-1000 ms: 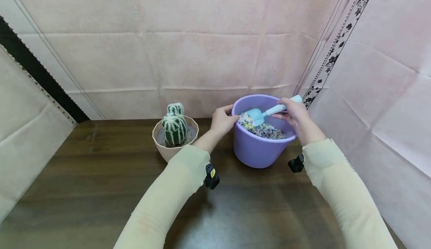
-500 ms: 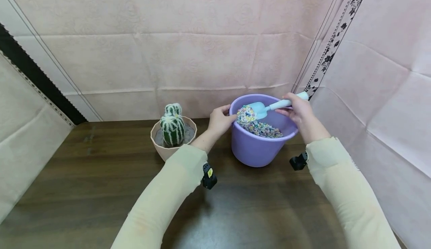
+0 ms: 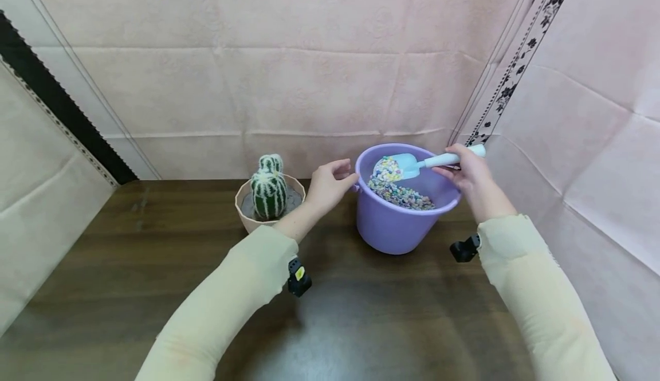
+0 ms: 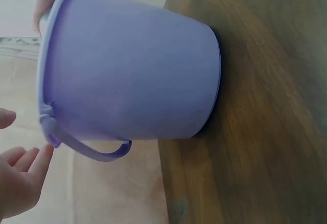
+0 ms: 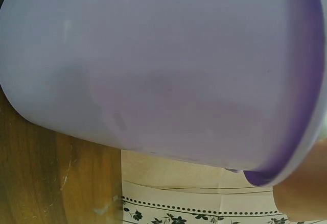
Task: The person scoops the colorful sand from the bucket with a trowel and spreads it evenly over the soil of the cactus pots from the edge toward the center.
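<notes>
Tabletop (image 3: 154, 289), wooden. Purple bucket (image 3: 394, 229) upright on it, right of potted cactus (image 3: 269, 197). Blue trowel (image 3: 434, 161): blade in bucket's mouth, handle gripped by right hand (image 3: 474, 176). Left hand (image 3: 327, 189) beside rim, fingers loose, holding nothing; contact unclear. Multicoloured granules (image 3: 388, 170) on blade and in bucket.

Blue scoop (image 3: 412, 166) — bearing multicoloured pebbles (image 3: 388, 169) — slants over upright purple bucket (image 3: 393, 227).
</notes>
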`<action>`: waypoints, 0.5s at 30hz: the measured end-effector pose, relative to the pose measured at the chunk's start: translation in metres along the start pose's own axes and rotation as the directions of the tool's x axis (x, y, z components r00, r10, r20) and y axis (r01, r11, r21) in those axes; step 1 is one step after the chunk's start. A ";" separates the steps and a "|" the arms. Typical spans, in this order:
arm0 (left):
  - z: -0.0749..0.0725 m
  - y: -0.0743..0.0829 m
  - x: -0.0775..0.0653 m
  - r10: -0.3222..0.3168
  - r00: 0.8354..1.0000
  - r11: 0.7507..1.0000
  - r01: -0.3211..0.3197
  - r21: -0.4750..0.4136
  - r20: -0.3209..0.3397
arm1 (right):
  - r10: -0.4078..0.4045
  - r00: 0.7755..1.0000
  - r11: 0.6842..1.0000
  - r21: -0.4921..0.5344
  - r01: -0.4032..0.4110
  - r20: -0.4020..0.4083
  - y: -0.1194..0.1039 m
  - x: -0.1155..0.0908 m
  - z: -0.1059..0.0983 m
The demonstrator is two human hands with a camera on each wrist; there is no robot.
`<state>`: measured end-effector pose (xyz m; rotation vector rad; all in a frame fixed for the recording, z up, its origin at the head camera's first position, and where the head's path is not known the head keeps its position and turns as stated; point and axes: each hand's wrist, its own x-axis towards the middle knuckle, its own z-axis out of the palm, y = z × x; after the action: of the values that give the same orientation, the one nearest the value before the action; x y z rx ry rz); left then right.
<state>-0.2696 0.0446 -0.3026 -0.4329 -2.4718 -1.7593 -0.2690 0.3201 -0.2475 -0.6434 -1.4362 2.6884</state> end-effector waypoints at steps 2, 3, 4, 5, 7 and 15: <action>-0.007 0.002 -0.007 0.019 0.999 1.000 -0.020 0.016 0.029 | 0.009 1.000 1.000 -0.001 -0.009 -0.002 -0.001 0.000 0.000; -0.011 0.004 -0.011 0.030 0.999 0.999 -0.031 0.022 0.045 | 0.011 1.000 1.000 -0.004 -0.011 -0.004 -0.001 -0.001 0.000; -0.015 0.005 -0.015 0.035 0.997 0.999 -0.037 0.030 0.062 | 0.013 1.000 1.000 -0.008 -0.013 -0.005 -0.002 -0.001 0.000; -0.020 0.006 -0.020 0.042 0.996 0.998 -0.044 0.033 0.079 | 0.015 1.000 1.000 -0.010 -0.016 -0.005 -0.002 -0.001 0.001; -0.029 0.007 -0.030 0.048 0.993 0.998 -0.052 0.037 0.111 | 0.019 1.000 1.000 -0.009 -0.019 -0.002 -0.002 -0.001 0.001; -0.074 0.009 -0.067 0.140 0.980 0.990 -0.142 0.006 0.140 | 0.023 1.000 0.999 0.040 -0.023 0.014 -0.005 -0.001 -0.002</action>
<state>-0.2108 -0.0346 -0.2842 -0.7351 -2.4738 -1.7069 -0.2682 0.3242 -0.2440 -0.6441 -1.3819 2.7370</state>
